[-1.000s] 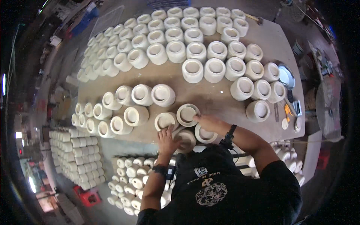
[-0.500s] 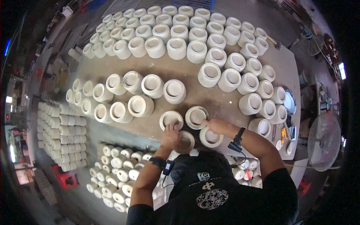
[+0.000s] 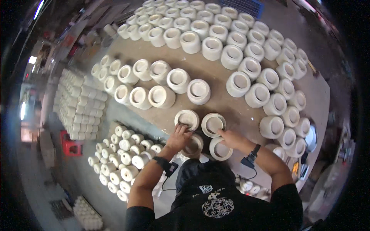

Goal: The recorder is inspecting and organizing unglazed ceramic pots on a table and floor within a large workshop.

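Note:
Four-sided in their grouping, several round off-white moulds that look like plaster stand at the table's near edge, each with a circular hollow on top. My left hand point(image 3: 179, 137) has its fingers bent over the near rim of the back-left mould point(image 3: 186, 115). With fingers closed together, my right hand point(image 3: 231, 138) grips the near right rim of the back-right mould point(image 3: 208, 133); a round inner piece point(image 3: 214, 124) shows in its hollow. The front-left mould point(image 3: 200, 144) is partly behind my left hand. Just below my right hand sits the front-right mould point(image 3: 221, 152). My fingertips are partly hidden.
More moulds point(image 3: 212, 48) fill the table's far and right sides, and a smaller group point(image 3: 162, 96) stands left of centre. White spool-shaped pieces point(image 3: 129, 158) are stacked below the table's left edge. A red stool point(image 3: 71, 144) and stacked cylinders point(image 3: 83, 111) stand on the floor left.
The whole view has shifted and tilted, so the table and moulds appear turned. Both hands stay at the same two moulds, with the right fingers slightly nearer the hollow.

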Available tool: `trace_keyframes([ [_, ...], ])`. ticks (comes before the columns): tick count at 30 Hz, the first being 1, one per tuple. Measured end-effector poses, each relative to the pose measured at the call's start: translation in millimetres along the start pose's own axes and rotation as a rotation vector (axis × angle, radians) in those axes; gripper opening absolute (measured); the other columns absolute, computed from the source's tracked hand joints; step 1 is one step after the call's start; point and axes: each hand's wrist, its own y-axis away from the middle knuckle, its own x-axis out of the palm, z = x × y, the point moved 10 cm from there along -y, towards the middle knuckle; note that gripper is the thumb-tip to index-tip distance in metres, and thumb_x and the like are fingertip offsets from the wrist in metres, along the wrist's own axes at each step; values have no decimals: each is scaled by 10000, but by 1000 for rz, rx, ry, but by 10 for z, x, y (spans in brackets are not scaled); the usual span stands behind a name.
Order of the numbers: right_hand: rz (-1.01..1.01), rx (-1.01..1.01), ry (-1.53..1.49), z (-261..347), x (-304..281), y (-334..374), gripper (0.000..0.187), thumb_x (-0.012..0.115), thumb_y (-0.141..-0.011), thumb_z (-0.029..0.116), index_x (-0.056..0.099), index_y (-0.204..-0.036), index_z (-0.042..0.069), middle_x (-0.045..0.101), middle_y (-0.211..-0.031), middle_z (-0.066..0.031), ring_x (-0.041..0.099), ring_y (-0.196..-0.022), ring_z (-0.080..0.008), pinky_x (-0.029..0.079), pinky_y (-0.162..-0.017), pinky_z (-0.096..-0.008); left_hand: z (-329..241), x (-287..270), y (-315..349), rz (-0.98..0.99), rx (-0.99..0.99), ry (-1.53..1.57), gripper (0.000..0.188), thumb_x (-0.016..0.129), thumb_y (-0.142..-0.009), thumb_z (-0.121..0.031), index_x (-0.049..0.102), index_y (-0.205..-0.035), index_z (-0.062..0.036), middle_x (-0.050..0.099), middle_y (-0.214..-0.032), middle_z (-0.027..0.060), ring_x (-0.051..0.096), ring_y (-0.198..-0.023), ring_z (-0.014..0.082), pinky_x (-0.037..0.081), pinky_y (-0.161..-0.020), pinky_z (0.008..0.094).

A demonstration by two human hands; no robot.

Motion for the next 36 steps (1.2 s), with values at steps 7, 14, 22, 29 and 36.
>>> trace_keyframes([
  [7, -135, -70, -87, -84, -75, -77, 462, 779, -723, 195, 575, -1120, 77, 688, -895, -194, 683, -834, -356, 541, -709, -442, 433, 655, -81, -97, -393, 452, 155, 581, -793, -197, 684, -868, -110, 569, -1065, 101, 541, -1021, 307, 443, -885, 432],
  [14, -62, 41, -142, -365, 63, -124, 516, 826, -662, 86, 562, -1102, 36, 691, -850, -116, 670, -792, -165, 544, -690, -330, -161, 460, 177, -84, -88, -141, 151, 596, -778, -244, 718, -795, -157, 570, -1044, 70, 528, -1048, 234, 438, -854, 380],
  [22, 13, 65, 18, -376, 37, -204, 566, 845, -655, 106, 529, -1113, 4, 697, -889, -161, 685, -823, -220, 543, -734, -345, -448, 51, 1341, -297, -359, -23, 197, 584, -814, -239, 703, -800, -81, 563, -1008, 103, 546, -1006, 267, 445, -856, 390],
  [29, 57, -247, 142, 579, 173, -518, 515, 834, -624, 52, 541, -1047, 35, 658, -807, -91, 638, -696, -174, 527, -619, -320, -609, 342, 3441, -499, -883, 252, 200, 585, -805, -219, 677, -836, -45, 551, -1001, 145, 541, -1020, 303, 441, -897, 423],
  [36, 107, -399, 289, 2326, 1001, -715, 479, 827, -628, 50, 545, -1014, 15, 638, -748, -104, 611, -639, -163, 511, -578, -313, -1361, 456, 5981, -542, -1373, 143, 181, 572, -788, -158, 674, -845, -19, 560, -1026, 167, 538, -1036, 324, 428, -911, 433],
])
